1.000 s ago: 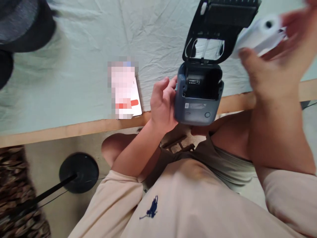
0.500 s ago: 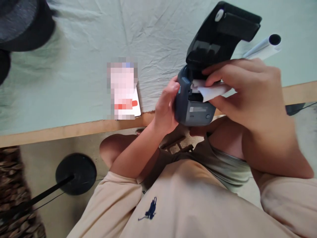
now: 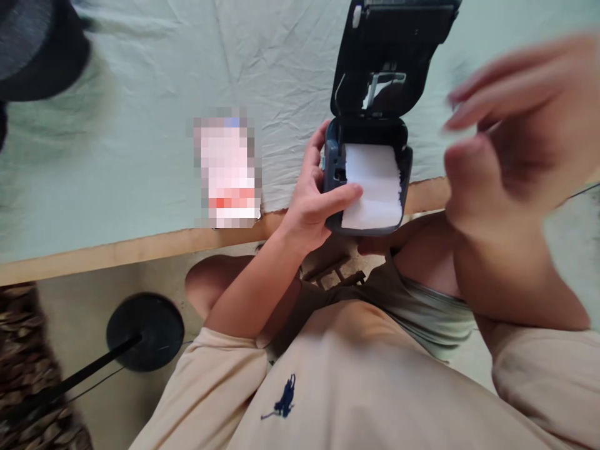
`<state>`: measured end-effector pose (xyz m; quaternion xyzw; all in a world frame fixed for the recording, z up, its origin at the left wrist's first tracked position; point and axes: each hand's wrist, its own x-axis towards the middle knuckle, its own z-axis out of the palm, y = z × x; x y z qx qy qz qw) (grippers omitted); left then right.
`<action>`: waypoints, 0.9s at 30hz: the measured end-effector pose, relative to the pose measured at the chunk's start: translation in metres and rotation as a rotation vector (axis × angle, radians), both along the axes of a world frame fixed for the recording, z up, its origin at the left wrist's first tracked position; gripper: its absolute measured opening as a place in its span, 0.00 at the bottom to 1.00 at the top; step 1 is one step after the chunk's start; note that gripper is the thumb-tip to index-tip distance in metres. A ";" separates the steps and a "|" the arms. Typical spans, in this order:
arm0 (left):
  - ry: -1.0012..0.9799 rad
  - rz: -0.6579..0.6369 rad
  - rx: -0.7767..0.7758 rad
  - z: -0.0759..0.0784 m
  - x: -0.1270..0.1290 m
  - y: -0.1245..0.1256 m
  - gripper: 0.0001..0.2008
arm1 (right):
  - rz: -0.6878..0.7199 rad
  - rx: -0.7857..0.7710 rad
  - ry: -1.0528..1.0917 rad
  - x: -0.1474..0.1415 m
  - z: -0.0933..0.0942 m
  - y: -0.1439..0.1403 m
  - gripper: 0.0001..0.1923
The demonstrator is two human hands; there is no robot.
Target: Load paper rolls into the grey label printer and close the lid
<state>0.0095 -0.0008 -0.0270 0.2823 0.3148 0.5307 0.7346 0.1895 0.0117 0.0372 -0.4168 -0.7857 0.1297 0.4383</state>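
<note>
A makeshift workspace is appearing here; whether it is belonging to a home or a workshop, the view is not settling. A wrinkled pale-green cloth (image 3: 154,81) is covering a table (image 3: 117,247), leaving its plain wooden edge (image 3: 210,238) showing. Below, bare beige flooring (image 3: 84,306) is extending, a floor stand (image 3: 98,362) is resting on its round black base (image 3: 157,322), and brown, chip-like pieces (image 3: 23,350) are filling the lower-left corner.

Pale floor (image 3: 82,325), perhaps concrete.
</note>
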 end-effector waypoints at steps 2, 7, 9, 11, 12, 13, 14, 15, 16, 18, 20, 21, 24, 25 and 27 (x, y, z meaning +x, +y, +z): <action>0.025 -0.016 0.020 -0.003 -0.001 -0.001 0.44 | -0.160 -0.126 0.188 0.000 -0.008 0.009 0.19; -0.016 0.002 -0.009 0.006 0.001 -0.003 0.38 | -0.010 -0.500 0.524 -0.001 -0.023 0.026 0.26; -0.097 0.002 -0.026 0.013 0.003 -0.004 0.28 | 0.062 -0.503 0.537 -0.002 -0.025 0.027 0.22; -0.173 0.002 -0.049 0.020 0.004 -0.003 0.17 | 0.139 -0.513 0.492 -0.001 -0.026 0.026 0.23; -0.198 0.009 -0.067 0.023 0.004 -0.003 0.15 | 0.177 -0.545 0.440 -0.001 -0.026 0.025 0.24; -0.217 0.023 -0.087 0.026 0.005 -0.002 0.13 | 0.206 -0.586 0.376 -0.001 -0.026 0.023 0.25; -0.233 0.035 -0.106 0.028 0.005 -0.002 0.12 | 0.227 -0.623 0.312 0.000 -0.025 0.022 0.26; -0.248 0.046 -0.124 0.030 0.004 -0.001 0.12 | 0.240 -0.649 0.257 0.000 -0.024 0.021 0.26; -0.260 0.050 -0.144 0.031 0.004 0.000 0.12 | 0.254 -0.665 0.222 0.000 -0.023 0.020 0.26; -0.277 0.051 -0.177 0.033 0.004 0.000 0.13 | 0.279 -0.684 0.213 0.000 -0.022 0.018 0.25; -0.287 0.065 -0.199 0.034 0.004 0.000 0.13 | 0.298 -0.703 0.213 0.000 -0.023 0.018 0.25; -0.289 0.074 -0.207 0.035 0.004 0.000 0.12 | 0.294 -0.705 0.205 0.000 -0.023 0.018 0.25; -0.269 0.123 -0.238 0.037 0.005 -0.001 0.11 | 0.269 -0.671 0.143 0.001 -0.023 0.019 0.26; -0.255 0.137 -0.248 0.037 0.006 -0.002 0.11 | 0.262 -0.635 0.117 0.003 -0.022 0.019 0.25; -0.228 0.148 -0.244 0.035 0.006 -0.002 0.12 | 0.238 -0.531 0.072 0.007 -0.018 0.019 0.23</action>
